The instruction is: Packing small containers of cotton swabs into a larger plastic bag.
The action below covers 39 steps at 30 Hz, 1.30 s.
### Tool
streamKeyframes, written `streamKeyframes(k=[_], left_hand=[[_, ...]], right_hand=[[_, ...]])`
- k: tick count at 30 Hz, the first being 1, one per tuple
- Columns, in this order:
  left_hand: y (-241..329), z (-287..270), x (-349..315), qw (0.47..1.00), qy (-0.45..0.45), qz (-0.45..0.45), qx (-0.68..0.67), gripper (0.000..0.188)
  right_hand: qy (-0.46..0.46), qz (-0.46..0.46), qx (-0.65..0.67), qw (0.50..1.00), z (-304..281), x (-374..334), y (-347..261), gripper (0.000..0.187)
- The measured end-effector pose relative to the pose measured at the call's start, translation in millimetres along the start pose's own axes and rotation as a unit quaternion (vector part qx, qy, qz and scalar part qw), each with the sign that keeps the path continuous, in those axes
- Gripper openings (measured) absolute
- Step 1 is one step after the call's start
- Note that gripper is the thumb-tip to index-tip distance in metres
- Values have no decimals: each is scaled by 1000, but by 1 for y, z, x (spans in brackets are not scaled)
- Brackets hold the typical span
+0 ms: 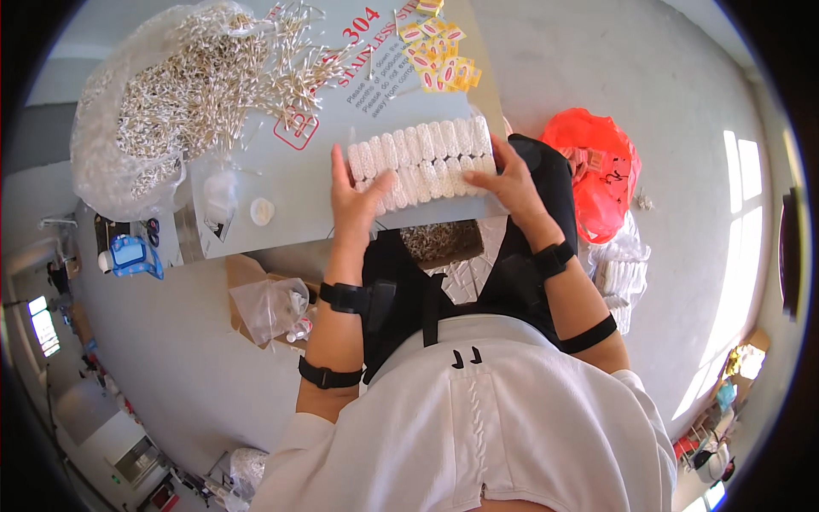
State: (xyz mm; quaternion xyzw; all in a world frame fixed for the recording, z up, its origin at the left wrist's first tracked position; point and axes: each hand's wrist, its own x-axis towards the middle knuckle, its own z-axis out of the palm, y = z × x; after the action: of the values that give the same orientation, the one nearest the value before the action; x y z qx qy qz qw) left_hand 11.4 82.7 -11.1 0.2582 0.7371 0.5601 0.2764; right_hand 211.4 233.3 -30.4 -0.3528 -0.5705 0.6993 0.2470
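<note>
Between my two hands is a block of white bundles (pixel 422 158), set side by side in two rows; a clear wrap seems to cover it. My left hand (pixel 357 203) grips its left end, thumb on the near face. At the right end, my right hand (pixel 518 183) holds it in the same way. The block is over the near edge of the table (pixel 299 205), tilted slightly up to the right. Beyond it lie several yellow, white and red labels (pixel 438 53). Loose cotton swabs (pixel 294 64) spill from a large clear bag (pixel 175 111) at the far left.
A small round white piece (pixel 262 212) lies near the table's left corner. Scissors (pixel 153 230) and a blue packet (pixel 132 254) are left of it. Below the edge is a swab-filled box (pixel 444 243). A red bag (pixel 589 205) stands right, a cardboard box (pixel 243 277) lower left.
</note>
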Motion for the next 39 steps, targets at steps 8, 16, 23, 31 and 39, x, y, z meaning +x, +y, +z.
streamKeyframes(k=[8,16,23,31,39], left_hand=[[-4,16,-25,996,47,-54,51,111],[14,31,-31,967,64,36,243,120],[-4,-3,-13,984,83,-77,-140,73],[-5,-13,1,950,25,-179,-253,66],[33,-7,2,944,-62,-79,-313,76]], right_hand=[[23,66,15,997,11,-14,-8,72],[94,23,-62,993,10,-13,27,86],[85,26,1,996,-5,0,9,52],[17,33,106,994,7,-4,-23,58],[6,70,258,964,-12,-14,1,60]])
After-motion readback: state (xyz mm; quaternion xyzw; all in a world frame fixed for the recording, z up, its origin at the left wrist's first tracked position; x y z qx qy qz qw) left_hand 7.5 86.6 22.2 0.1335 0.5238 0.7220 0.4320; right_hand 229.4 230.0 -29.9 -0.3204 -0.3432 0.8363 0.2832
